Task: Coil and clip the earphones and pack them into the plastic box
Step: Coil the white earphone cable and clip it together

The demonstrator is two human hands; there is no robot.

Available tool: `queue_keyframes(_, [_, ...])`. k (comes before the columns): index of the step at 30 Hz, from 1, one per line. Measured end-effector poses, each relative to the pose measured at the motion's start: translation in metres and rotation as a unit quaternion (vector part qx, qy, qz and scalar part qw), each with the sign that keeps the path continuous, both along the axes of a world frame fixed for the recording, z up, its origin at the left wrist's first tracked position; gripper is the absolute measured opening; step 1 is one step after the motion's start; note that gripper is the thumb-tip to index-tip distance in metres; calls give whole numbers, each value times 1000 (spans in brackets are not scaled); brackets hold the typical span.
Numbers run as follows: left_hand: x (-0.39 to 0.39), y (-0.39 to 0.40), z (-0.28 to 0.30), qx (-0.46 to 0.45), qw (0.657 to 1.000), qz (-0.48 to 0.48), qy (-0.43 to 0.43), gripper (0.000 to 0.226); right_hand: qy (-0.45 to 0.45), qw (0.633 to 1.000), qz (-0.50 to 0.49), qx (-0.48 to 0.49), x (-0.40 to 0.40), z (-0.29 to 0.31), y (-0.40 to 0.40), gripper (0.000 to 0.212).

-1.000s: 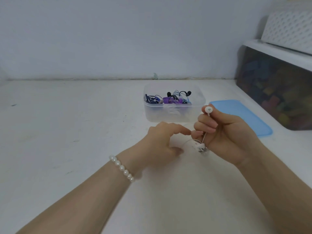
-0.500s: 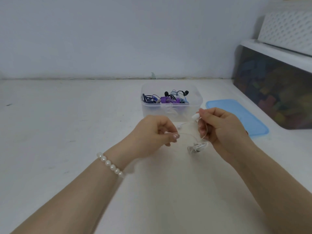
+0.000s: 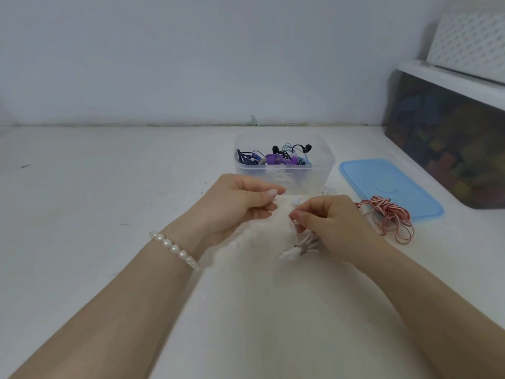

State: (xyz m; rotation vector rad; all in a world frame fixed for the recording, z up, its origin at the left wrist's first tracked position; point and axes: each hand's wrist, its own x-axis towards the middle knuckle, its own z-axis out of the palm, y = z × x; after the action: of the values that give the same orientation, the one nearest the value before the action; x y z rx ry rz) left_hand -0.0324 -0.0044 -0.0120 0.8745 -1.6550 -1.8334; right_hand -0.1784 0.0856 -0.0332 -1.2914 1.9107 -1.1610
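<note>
Box (image 3: 284,176): clear, smooth plastic, slightly frosted. Lid (image 3: 388,187): blue plastic, smooth, soft sheen. Table (image 3: 95,214): white, matt, scuffed in places. Bracelet (image 3: 175,248): glossy pearl-like beads. Cord (image 3: 390,217): pink, glossy, plastic-coated. Wall (image 3: 191,64): matt, painted.

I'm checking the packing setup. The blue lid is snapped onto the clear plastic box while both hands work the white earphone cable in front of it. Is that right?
Not quite. The head view shows the blue lid lying flat on the table to the right of the clear plastic box, which stands open with earphones inside. The rest holds: the left hand and right hand both work the white earphone cable in front of the box.
</note>
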Motion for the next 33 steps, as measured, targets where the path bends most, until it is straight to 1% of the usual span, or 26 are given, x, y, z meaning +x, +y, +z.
queue_keyframes(3, [2, 1, 2, 24, 999, -31, 17, 21, 18, 1000, -10, -14, 3, 5, 1, 27])
queue_keyframes(5, [2, 2, 3, 24, 999, -38, 20, 21, 25, 998, -15, -50, 7, 11, 3, 28])
queue_keyframes(8, [2, 4, 5, 23, 999, -30, 21, 18, -40, 992, 2, -122, 15, 17, 5, 18])
queue_keyframes(10, [2, 4, 5, 28, 999, -22, 25, 14, -56, 988, 13, -142, 17, 14, 3, 16])
queue_keyframes(11, [2, 4, 5, 35, 999, -21, 27, 12, -58, 987, 16, -151, 18, 13, 2, 9])
queue_keyframes(12, [2, 5, 5, 42, 998, -24, 28, 10, -62, 985, 17, -160, 19, 12, 1, 8])
queue_keyframes(13, [3, 4, 6, 49, 998, -32, 30, 7, -63, 984, 12, -166, 18, 11, 1, 15])
queue_keyframes(14, [3, 3, 7, 56, 997, -39, 32, 6, -68, 983, 4, -171, 17, 10, 1, 18])
queue_keyframes(15, [4, 2, 8, 57, 997, -40, 27, 5, -81, 981, -6, -176, 16, 11, 1, 16])
queue_keyframes(16, [5, 0, 8, 38, 999, -28, 12, 4, -100, 978, -18, -180, 15, 11, 1, 15])
queue_keyframes(17, [7, -5, 6, -21, 999, 0, -24, 4, -128, 975, -27, -182, 14, 12, 2, 13])
queue_keyframes(18, [9, -10, 2, -112, 989, 38, -83, 5, -164, 969, -30, -183, 12, 14, 2, 12])
queue_keyframes(19, [10, -15, -2, -201, 966, 69, -147, 5, -205, 961, -29, -182, 10, 15, 2, 12])
queue_keyframes(20, [11, -18, -4, -255, 944, 79, -193, 4, -251, 950, -27, -183, 9, 16, 2, 11])
queue_keyframes(21, [11, -18, -7, -267, 936, 71, -217, 2, -296, 937, -22, -184, 8, 17, 3, 11])
queue_keyframes(22, [11, -17, -8, -252, 940, 54, -223, 3, -334, 924, -18, -184, 7, 18, 3, 12])
queue_keyframes(24, [10, -14, -10, -228, 944, 29, -236, 5, -373, 910, -12, -182, 6, 21, 4, 14])
queue_keyframes(27, [8, -13, -11, -247, 929, 9, -276, 9, -397, 899, -9, -186, 4, 24, 6, 19])
queue_keyframes(29, [8, -13, -12, -268, 917, 4, -295, 11, -400, 896, -12, -191, 3, 26, 7, 16])
queue_keyframes(31, [8, -13, -12, -281, 908, -2, -311, 10, -395, 898, -9, -193, 2, 27, 8, 15])
queue_keyframes(33, [8, -12, -11, -277, 908, -14, -314, 4, -381, 906, -10, -186, 1, 26, 9, 20])
